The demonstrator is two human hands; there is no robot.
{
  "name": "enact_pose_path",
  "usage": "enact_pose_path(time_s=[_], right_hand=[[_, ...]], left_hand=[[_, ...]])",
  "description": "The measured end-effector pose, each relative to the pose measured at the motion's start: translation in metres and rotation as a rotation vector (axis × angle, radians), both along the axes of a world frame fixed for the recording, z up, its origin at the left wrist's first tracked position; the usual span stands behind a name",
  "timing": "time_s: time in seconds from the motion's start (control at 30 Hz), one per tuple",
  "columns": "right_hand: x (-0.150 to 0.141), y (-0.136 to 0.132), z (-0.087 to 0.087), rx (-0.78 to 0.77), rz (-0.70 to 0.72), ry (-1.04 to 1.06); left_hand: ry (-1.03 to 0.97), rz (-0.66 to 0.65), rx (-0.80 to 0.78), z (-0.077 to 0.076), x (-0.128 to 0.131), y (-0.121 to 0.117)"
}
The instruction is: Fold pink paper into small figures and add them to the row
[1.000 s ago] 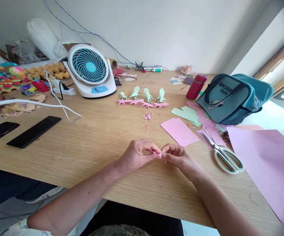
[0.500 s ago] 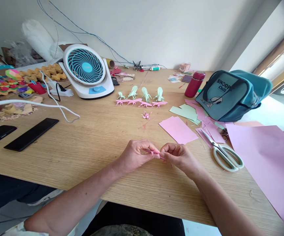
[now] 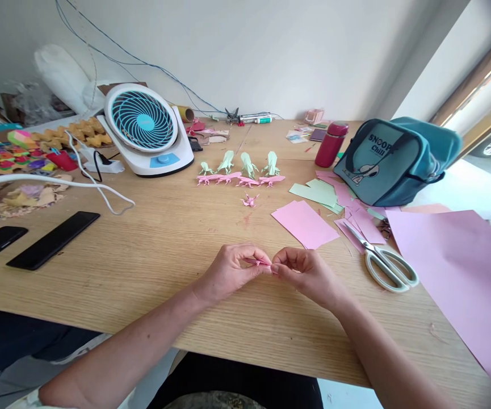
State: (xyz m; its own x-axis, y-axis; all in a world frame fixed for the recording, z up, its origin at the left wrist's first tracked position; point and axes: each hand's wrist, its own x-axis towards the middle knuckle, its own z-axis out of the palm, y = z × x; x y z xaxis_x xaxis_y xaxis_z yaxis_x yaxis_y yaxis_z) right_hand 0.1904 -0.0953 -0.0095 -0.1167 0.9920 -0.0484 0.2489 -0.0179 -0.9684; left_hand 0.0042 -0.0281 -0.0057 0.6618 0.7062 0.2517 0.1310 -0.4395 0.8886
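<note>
Between my fingertips, just above the wooden table [image 3: 177,238], is a small folded piece of pink paper [image 3: 259,262]. My left hand [image 3: 228,270] pinches it from the left with thumb and forefinger. My right hand [image 3: 307,271] pinches its right end, and the fingers hide much of that side. Beyond my hands stands a small pink origami insect [image 3: 250,200]. Farther back, several pink origami insects [image 3: 247,181] form a row, with several pale green origami insects [image 3: 248,164] behind them. A stack of pink paper [image 3: 305,223] lies right of centre.
Scissors [image 3: 387,267] with pale handles lie right of my hands, beside a large pink sheet [image 3: 453,272]. A teal bag [image 3: 392,162] and a red bottle [image 3: 331,144] stand behind. On the left are a fan [image 3: 145,122], a white cable [image 3: 113,199] and a black phone [image 3: 53,240].
The camera view has shifted slightly. My hands keep their pinch on the pink paper, and less of its right end shows beyond my fingers.
</note>
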Motion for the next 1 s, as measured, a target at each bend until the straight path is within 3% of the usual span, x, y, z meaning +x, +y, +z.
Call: enact_pose_path(time_s=[0.2,0.43,0.7,1.0], right_hand=[[-0.003,-0.003,0.006,0.050,-0.025,-0.125],[0.000,0.000,-0.002,-0.035,0.037,0.083],[-0.006,-0.006,0.012,0.048,-0.014,-0.105],[0.000,0.000,-0.004,-0.079,0.075,0.216]], left_hand=[[-0.008,-0.024,0.013,-0.002,0.000,0.003],[-0.060,-0.073,0.032,0.001,0.000,0.004],[-0.037,-0.077,-0.019,-0.003,0.001,0.007],[-0.114,-0.110,-0.157,-0.001,0.002,0.007]])
